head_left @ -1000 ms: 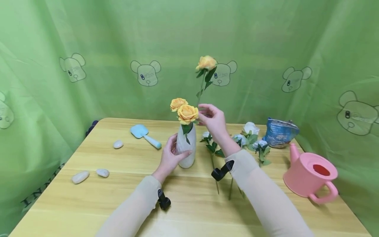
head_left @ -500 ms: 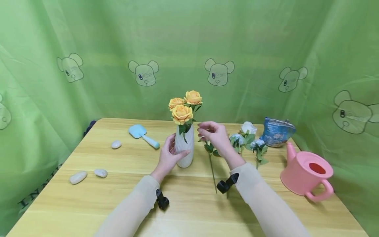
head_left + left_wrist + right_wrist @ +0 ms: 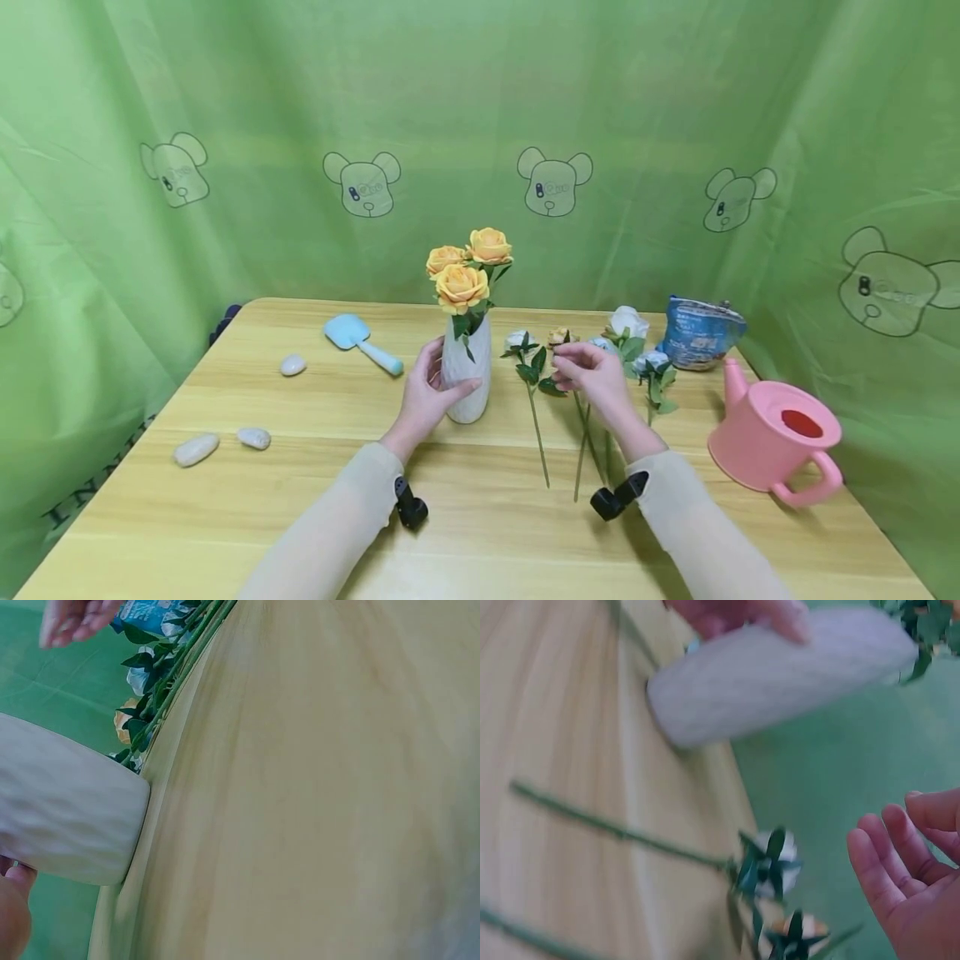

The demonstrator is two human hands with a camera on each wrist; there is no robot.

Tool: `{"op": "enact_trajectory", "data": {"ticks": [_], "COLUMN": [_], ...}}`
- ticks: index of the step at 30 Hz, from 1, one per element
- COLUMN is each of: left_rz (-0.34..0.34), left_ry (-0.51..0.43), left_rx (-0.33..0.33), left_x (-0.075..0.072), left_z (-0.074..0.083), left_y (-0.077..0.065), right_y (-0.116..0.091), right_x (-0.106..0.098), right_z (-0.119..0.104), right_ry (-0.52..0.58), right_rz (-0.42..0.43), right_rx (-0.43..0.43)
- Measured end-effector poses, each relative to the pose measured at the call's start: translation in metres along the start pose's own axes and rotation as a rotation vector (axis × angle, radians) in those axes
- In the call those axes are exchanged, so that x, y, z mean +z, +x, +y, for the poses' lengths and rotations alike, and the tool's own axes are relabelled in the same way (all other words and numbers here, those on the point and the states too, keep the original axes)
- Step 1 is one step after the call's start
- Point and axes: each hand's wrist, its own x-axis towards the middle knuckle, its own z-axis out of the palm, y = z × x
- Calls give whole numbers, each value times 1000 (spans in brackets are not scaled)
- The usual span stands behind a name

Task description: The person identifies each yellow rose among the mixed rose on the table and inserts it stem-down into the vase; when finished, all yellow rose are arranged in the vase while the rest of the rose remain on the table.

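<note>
In the head view a white textured vase (image 3: 478,358) stands upright mid-table with 3 yellow roses (image 3: 462,289) in it. My left hand (image 3: 423,400) grips the vase from the left side, thumb across its front. To the right, my right hand (image 3: 596,379) hovers over flowers lying on the table, its fingers loosely bent and holding nothing. Nearest to it are a yellow rose (image 3: 561,336) and a white rose (image 3: 517,340). The right wrist view shows the bent fingers (image 3: 874,862) apart from the rose stem (image 3: 615,831) on the wood.
More white roses (image 3: 628,322) lie farther right. A blue bag (image 3: 703,335) and a pink watering can (image 3: 765,437) stand at the table's right side. On the left are a light blue toy shovel (image 3: 378,357) and several pebbles (image 3: 197,450). A green curtain (image 3: 450,100) hangs behind.
The third yellow rose has gone down into the vase and the right hand has let go of it. That hand has then moved right, over the lying flowers. The left hand stays on the vase.
</note>
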Motion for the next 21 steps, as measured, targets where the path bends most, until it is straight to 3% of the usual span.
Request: {"op": "enact_trajectory", "data": {"ticks": [9,17,21], "left_rz": [-3,23,34], "left_ry": [-6,6,10], "left_rx": [13,8,30], "left_x": [0,-1,-2], "left_z": [-4,-30,-34], "left_y": [0,7,8], "right_y": [-6,-11,-13], "right_x": [-19,-25,-25], "right_z": [6,20,24], "right_ry": [-277,-388,-432], "right_rz": [125,123,125], "right_rx": [235,274,273]}}
